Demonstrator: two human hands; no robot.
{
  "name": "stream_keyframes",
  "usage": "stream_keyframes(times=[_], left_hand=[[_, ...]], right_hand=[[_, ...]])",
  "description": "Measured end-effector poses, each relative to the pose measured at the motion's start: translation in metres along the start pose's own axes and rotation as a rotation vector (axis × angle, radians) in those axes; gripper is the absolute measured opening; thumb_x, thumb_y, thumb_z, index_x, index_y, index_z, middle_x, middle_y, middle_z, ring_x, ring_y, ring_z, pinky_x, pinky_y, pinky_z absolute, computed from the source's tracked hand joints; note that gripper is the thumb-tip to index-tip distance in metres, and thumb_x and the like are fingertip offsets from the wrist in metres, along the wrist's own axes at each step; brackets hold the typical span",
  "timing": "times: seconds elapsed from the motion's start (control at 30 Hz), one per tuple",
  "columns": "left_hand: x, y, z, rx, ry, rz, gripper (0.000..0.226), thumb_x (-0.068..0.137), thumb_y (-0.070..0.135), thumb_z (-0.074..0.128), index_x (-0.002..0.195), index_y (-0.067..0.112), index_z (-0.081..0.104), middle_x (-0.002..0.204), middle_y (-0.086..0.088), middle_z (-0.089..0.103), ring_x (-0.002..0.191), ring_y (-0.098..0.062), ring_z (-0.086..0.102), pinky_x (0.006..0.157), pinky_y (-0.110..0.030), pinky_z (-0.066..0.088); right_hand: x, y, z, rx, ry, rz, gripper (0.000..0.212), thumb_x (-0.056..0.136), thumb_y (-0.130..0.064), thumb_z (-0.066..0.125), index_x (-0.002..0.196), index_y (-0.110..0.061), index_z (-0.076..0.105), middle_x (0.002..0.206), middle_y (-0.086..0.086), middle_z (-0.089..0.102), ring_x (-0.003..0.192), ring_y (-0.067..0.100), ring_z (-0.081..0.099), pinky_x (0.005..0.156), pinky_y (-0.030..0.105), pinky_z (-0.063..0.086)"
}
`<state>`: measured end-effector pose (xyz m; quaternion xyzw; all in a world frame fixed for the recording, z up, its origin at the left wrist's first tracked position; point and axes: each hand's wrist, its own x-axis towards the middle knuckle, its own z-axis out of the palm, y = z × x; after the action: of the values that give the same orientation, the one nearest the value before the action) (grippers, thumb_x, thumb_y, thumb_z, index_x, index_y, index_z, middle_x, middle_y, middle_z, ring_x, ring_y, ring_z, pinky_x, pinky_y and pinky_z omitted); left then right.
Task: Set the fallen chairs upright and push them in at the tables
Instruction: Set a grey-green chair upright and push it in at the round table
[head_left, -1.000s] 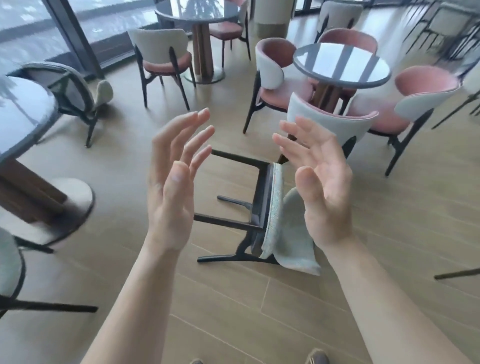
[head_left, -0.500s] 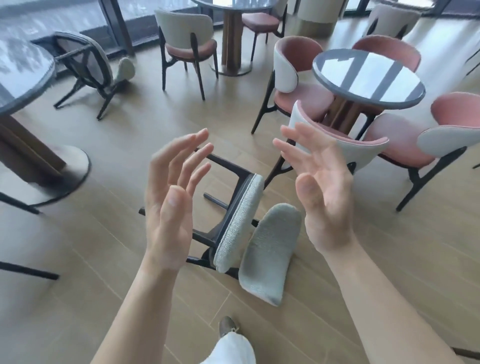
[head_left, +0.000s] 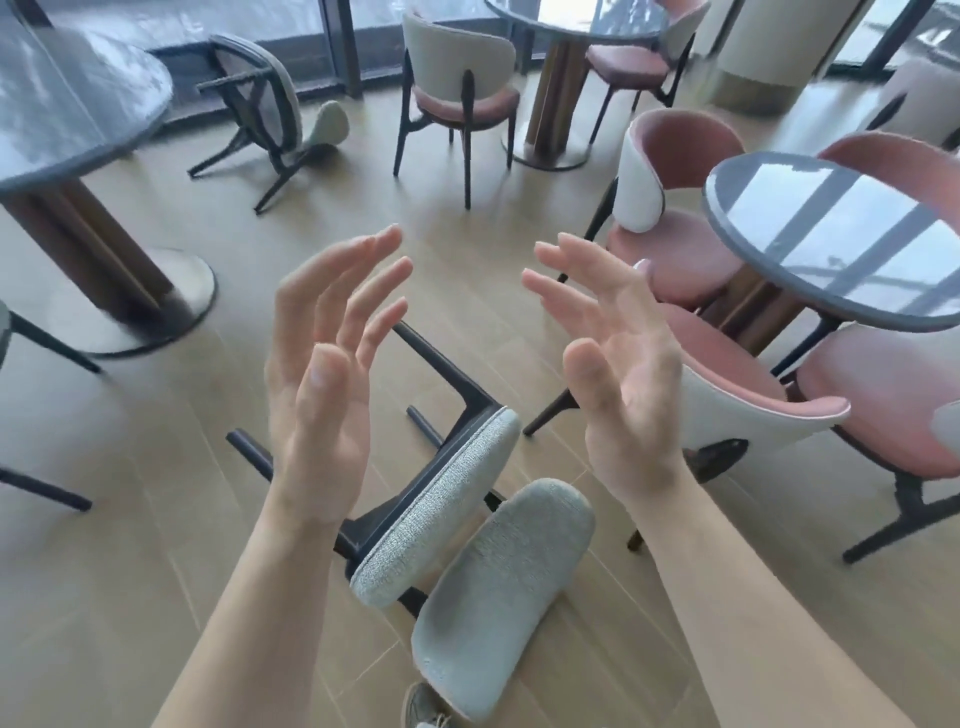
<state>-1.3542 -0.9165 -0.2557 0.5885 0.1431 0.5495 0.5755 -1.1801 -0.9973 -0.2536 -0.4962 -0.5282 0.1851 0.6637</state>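
Note:
A fallen grey chair (head_left: 441, 509) lies on its side on the wooden floor just in front of me, dark legs pointing up-left, its grey backrest (head_left: 498, 592) nearest my feet. My left hand (head_left: 327, 384) and my right hand (head_left: 618, 374) are raised above it, palms facing each other, fingers spread, holding nothing and touching nothing. A second fallen chair (head_left: 275, 119) lies tipped over at the far left near the window, beside a round dark table (head_left: 78, 109).
A round glass-topped table (head_left: 831, 234) at the right has pink chairs (head_left: 685, 244) around it, one (head_left: 753, 400) close to the fallen chair. Another table (head_left: 571, 21) with an upright chair (head_left: 457, 98) stands at the back. Dark chair legs (head_left: 31, 358) show at the left edge.
I have stepped closer, so the fallen grey chair now sits lower and nearer my feet. Both hands stay raised and empty, fingers spreading a little more.

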Motion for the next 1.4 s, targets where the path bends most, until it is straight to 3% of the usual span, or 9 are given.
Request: stream_keyframes(times=[0.2,0.47,0.7,0.9,1.1,1.23,1.4], left_hand=[[0.003,-0.029,0.047,0.088,0.198,0.033,0.051,0.094,0.075,0.061,0.134,0.045,0.062,0.151,0.003,0.060,0.145,-0.034,0.055,0.116,-0.047,0.043],[-0.041,-0.084,0.130,0.270,0.546,0.052,0.051,0.095,0.076,0.059,0.135,0.045,0.063,0.152,0.003,0.061,0.145,-0.035,0.055,0.118,-0.051,0.043],[-0.090,-0.142,0.167,0.287,0.727,-0.047,0.051,0.095,0.076,0.059,0.134,0.045,0.065,0.152,0.000,0.061,0.145,-0.037,0.055,0.116,-0.049,0.043],[-0.170,-0.275,0.166,0.302,0.829,-0.150,0.054,0.094,0.076,0.060,0.133,0.040,0.063,0.150,-0.001,0.063,0.144,-0.038,0.056,0.118,-0.054,0.043],[-0.280,-0.419,0.155,0.261,0.981,-0.247,0.060,0.089,0.079,0.064,0.134,0.039,0.065,0.149,-0.003,0.065,0.141,-0.035,0.059,0.116,-0.050,0.045],[-0.356,-0.518,0.134,0.230,1.101,-0.328,0.065,0.082,0.082,0.069,0.131,0.039,0.068,0.148,-0.006,0.066,0.138,-0.033,0.062,0.114,-0.048,0.046],[-0.441,-0.634,0.092,0.179,1.217,-0.387,0.058,0.081,0.081,0.070,0.125,0.045,0.072,0.144,0.000,0.070,0.135,-0.029,0.065,0.110,-0.046,0.050]], right_hand=[[0.034,0.046,-0.039,0.176,-0.148,0.021,0.084,0.093,-0.071,0.061,0.146,-0.006,0.048,0.143,0.006,0.062,0.134,0.028,0.064,0.111,0.036,0.049],[0.042,0.114,-0.106,0.340,-0.376,0.134,0.084,0.091,-0.071,0.065,0.145,-0.009,0.051,0.143,0.008,0.064,0.133,0.027,0.066,0.111,0.035,0.051],[0.000,0.178,-0.124,0.409,-0.492,0.251,0.081,0.091,-0.071,0.066,0.145,-0.014,0.050,0.145,0.012,0.061,0.135,0.030,0.063,0.113,0.042,0.049],[-0.087,0.305,-0.146,0.407,-0.576,0.391,0.087,0.090,-0.071,0.065,0.147,-0.009,0.044,0.145,0.015,0.059,0.134,0.032,0.063,0.112,0.039,0.050],[-0.198,0.440,-0.164,0.377,-0.645,0.588,0.088,0.088,-0.069,0.070,0.146,-0.006,0.047,0.144,0.013,0.061,0.132,0.026,0.065,0.107,0.029,0.051],[-0.278,0.540,-0.167,0.329,-0.608,0.689,0.062,0.089,-0.043,0.068,0.141,-0.013,0.054,0.138,0.006,0.067,0.128,0.023,0.069,0.104,0.028,0.053],[-0.384,0.661,-0.156,0.277,-0.555,0.823,0.068,0.083,-0.064,0.076,0.135,-0.024,0.061,0.133,-0.002,0.073,0.128,0.027,0.068,0.104,0.037,0.057]])
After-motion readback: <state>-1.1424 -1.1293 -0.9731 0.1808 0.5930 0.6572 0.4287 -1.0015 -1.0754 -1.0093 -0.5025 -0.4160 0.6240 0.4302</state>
